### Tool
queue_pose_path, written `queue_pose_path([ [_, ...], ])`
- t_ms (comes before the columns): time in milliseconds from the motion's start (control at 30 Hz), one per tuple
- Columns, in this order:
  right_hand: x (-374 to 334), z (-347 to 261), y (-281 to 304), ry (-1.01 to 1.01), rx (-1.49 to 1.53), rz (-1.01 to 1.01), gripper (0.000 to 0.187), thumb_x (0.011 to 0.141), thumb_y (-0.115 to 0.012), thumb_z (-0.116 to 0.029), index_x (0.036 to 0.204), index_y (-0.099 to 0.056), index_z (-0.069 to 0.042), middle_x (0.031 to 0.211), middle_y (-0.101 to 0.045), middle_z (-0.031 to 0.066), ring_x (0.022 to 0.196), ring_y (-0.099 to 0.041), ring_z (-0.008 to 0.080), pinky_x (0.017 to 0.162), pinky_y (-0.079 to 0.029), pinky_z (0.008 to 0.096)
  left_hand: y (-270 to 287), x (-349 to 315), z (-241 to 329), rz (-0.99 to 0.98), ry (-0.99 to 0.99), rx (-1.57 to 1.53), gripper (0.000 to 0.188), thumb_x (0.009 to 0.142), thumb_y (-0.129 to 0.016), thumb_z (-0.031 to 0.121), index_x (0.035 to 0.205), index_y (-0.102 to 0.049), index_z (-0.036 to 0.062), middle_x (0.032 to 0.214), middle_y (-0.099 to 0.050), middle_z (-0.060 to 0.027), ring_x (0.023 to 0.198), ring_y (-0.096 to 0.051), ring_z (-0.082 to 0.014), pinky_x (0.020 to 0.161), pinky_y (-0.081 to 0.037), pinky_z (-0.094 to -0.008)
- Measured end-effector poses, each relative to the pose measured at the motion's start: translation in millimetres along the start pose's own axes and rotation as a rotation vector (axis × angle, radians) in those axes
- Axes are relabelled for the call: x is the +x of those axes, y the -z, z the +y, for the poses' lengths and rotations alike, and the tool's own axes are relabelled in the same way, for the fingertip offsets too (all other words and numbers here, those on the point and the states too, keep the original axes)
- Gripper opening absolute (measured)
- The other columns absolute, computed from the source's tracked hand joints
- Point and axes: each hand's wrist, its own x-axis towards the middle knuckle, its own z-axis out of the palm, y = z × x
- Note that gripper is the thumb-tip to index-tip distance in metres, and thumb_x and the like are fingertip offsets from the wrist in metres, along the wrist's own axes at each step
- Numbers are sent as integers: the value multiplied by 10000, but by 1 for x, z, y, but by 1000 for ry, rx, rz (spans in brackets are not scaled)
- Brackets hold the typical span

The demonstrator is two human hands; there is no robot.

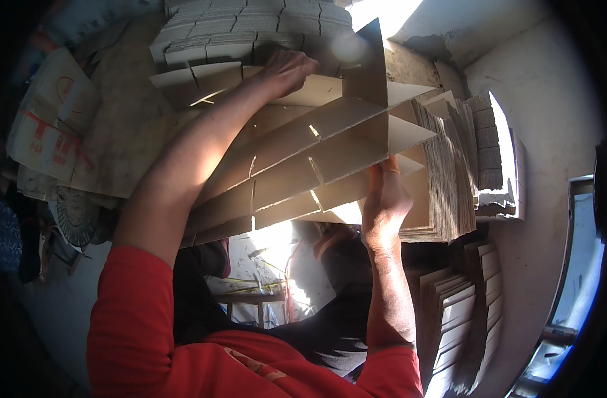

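Several long slotted cardboard strips [290, 202] stand on edge in front of me, roughly side by side and slanting up to the right. An upright cardboard cross-piece [366, 69] crosses them near their right end. My left hand [290, 73] reaches over to the far side, its fingers closed at the top edge of the farthest cardboard strip [316, 91]; the fingertips are partly hidden. My right hand [386, 202] is closed on the near right end of the cardboard divider, by the cross-piece, with part of its fingers behind the board.
Stacked slotted cardboard [250, 33] lies at the back. More cardboard sheets stand in a thick stack [446, 179] at the right, with bundled pieces [466, 312] lower down. A printed white carton [55, 119] sits at the left on the wooden table [127, 93]. A wall [548, 119] rises at the right.
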Motion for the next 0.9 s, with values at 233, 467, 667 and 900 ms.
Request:
queue_pose_path([
  [233, -4, 11, 0, 79, -165, 16, 353, 886, -565, -29, 1233, -519, 19, 672, -599, 166, 526, -590, 247, 484, -463, 323, 13, 0, 21, 31, 23, -39, 85, 687, -537, -33, 734, -553, 36, 700, -587, -196, 714, -599, -389, 599, -463, -479],
  [467, 0, 6, 4, -20, -228, -115, 167, 921, -507, -93, 1039, -542, 20, 672, -601, 199, 604, -613, 352, 527, -478, 405, 18, -5, 32, 3, -50, -128, 96, 668, -558, -25, 683, -473, 15, 645, -525, -228, 621, -543, -418, 544, -405, -482],
  [667, 7, -12, 14, -115, -241, -202, 139, 922, -503, -116, 976, -535, 9, 724, -600, 230, 685, -614, 383, 570, -469, 431, 15, -13, 31, 42, -47, -143, 96, 645, -530, -61, 669, -461, 0, 625, -505, -243, 624, -533, -446, 536, -399, -492],
  [900, 10, -16, 20, -167, -196, -287, 256, 893, -542, -118, 1105, -564, 24, 837, -613, 265, 778, -605, 419, 623, -465, 434, 6, -14, 24, 86, -8, -131, 110, 643, -521, -76, 714, -483, -1, 644, -522, -245, 660, -540, -455, 552, -408, -499],
])
